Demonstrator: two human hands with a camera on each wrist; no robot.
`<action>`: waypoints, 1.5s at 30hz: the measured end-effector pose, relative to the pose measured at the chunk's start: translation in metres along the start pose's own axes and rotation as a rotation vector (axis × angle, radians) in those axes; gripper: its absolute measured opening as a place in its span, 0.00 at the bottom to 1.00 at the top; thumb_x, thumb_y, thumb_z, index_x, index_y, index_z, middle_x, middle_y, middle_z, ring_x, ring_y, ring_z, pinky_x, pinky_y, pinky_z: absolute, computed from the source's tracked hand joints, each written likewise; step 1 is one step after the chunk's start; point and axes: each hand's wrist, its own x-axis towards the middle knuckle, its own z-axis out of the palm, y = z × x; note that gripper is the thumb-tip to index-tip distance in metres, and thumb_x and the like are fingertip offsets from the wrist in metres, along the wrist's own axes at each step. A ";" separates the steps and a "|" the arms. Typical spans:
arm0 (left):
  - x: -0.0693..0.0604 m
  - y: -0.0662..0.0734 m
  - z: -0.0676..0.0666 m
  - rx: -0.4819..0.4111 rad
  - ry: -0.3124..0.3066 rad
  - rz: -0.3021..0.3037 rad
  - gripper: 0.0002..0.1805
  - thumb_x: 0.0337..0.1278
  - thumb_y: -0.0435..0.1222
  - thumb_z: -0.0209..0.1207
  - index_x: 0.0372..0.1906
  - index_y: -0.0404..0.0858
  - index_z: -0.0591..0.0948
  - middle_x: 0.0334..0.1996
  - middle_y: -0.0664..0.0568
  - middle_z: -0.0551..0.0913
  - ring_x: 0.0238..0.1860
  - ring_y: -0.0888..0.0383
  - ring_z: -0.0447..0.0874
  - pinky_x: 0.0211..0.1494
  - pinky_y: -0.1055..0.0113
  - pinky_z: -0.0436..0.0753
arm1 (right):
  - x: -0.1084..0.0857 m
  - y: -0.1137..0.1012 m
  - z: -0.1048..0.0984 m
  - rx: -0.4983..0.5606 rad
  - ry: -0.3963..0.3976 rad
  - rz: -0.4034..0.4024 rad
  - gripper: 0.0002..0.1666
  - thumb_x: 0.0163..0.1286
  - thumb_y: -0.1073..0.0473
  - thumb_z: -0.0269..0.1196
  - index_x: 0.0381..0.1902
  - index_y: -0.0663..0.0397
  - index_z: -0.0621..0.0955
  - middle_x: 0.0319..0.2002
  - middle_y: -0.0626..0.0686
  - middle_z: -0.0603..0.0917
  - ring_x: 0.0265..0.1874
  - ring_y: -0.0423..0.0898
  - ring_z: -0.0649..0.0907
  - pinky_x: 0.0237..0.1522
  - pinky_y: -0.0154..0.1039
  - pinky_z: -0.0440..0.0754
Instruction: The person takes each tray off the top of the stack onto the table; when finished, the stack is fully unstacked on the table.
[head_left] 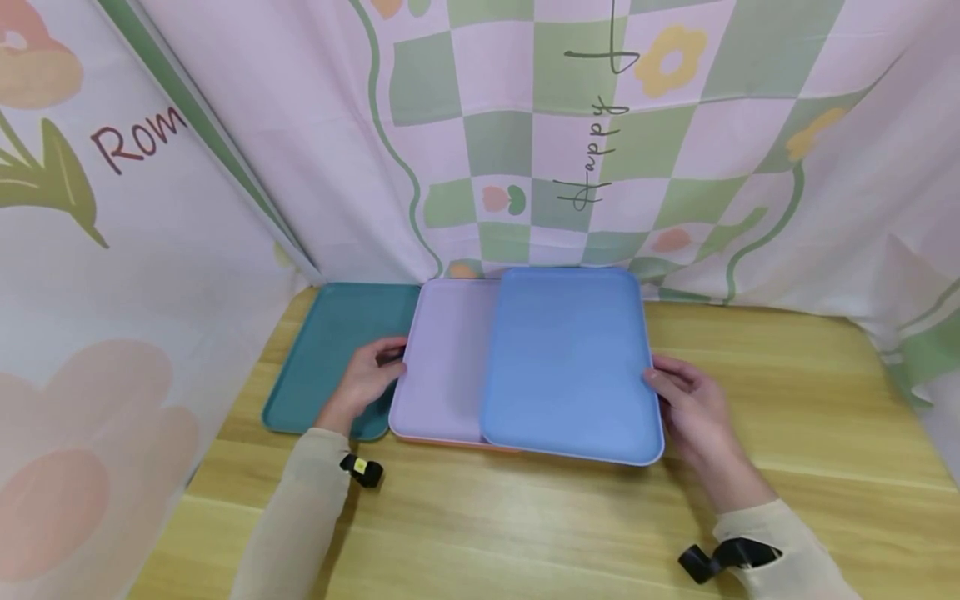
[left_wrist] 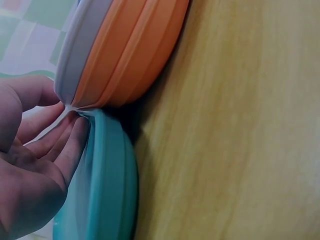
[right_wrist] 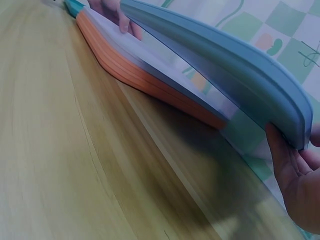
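Note:
My right hand (head_left: 693,404) grips the right edge of a blue tray (head_left: 570,367), thumb on the rim and fingers beneath. In the right wrist view the blue tray (right_wrist: 225,65) is tilted, its right side raised off the table. Its left part overlaps a lilac tray (head_left: 450,367), which sits on orange trays (right_wrist: 150,90). My left hand (head_left: 367,375) holds the lilac tray's left edge with thumb and fingers. In the left wrist view its lower fingers lie against the rim of a teal tray (left_wrist: 112,170). The blue tray hides the lilac tray's right part.
The teal tray (head_left: 330,358) lies left of the lilac one, on the wooden table (head_left: 480,517). A patterned curtain (head_left: 502,142) hangs right behind the trays. Another printed cloth (head_left: 142,317) borders the table on the left.

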 end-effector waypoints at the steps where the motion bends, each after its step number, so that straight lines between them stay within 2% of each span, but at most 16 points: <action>1: 0.000 0.000 0.000 0.002 -0.002 0.002 0.28 0.73 0.28 0.59 0.75 0.33 0.76 0.72 0.36 0.78 0.73 0.39 0.76 0.75 0.44 0.79 | 0.000 0.000 -0.002 0.002 0.003 0.003 0.14 0.79 0.67 0.65 0.41 0.40 0.88 0.35 0.39 0.92 0.37 0.33 0.88 0.40 0.28 0.88; 14: -0.001 -0.001 0.000 0.010 -0.003 0.006 0.28 0.74 0.28 0.59 0.76 0.33 0.76 0.72 0.36 0.78 0.73 0.39 0.75 0.76 0.44 0.79 | -0.006 -0.003 -0.031 0.035 0.021 0.020 0.17 0.79 0.69 0.63 0.40 0.39 0.90 0.34 0.40 0.92 0.34 0.34 0.88 0.37 0.30 0.88; 23: 0.000 -0.001 0.000 0.003 -0.008 -0.015 0.28 0.74 0.28 0.59 0.76 0.34 0.76 0.73 0.37 0.77 0.74 0.40 0.75 0.76 0.44 0.79 | -0.006 -0.006 -0.052 -0.012 0.041 0.062 0.15 0.79 0.64 0.66 0.41 0.34 0.90 0.35 0.38 0.92 0.35 0.33 0.89 0.36 0.32 0.89; 29: 0.001 0.000 -0.001 0.005 -0.007 -0.012 0.28 0.74 0.28 0.58 0.76 0.34 0.76 0.73 0.36 0.77 0.74 0.39 0.74 0.77 0.43 0.78 | -0.004 -0.008 -0.062 -0.025 0.045 0.060 0.14 0.78 0.63 0.67 0.41 0.34 0.91 0.35 0.38 0.93 0.35 0.34 0.89 0.35 0.32 0.89; 45: 0.000 0.001 0.000 0.003 -0.001 0.009 0.28 0.73 0.27 0.59 0.75 0.33 0.76 0.73 0.35 0.78 0.73 0.38 0.76 0.76 0.43 0.79 | 0.008 0.002 -0.075 -0.176 0.064 0.101 0.10 0.78 0.57 0.70 0.42 0.29 0.88 0.36 0.34 0.91 0.37 0.32 0.89 0.37 0.33 0.90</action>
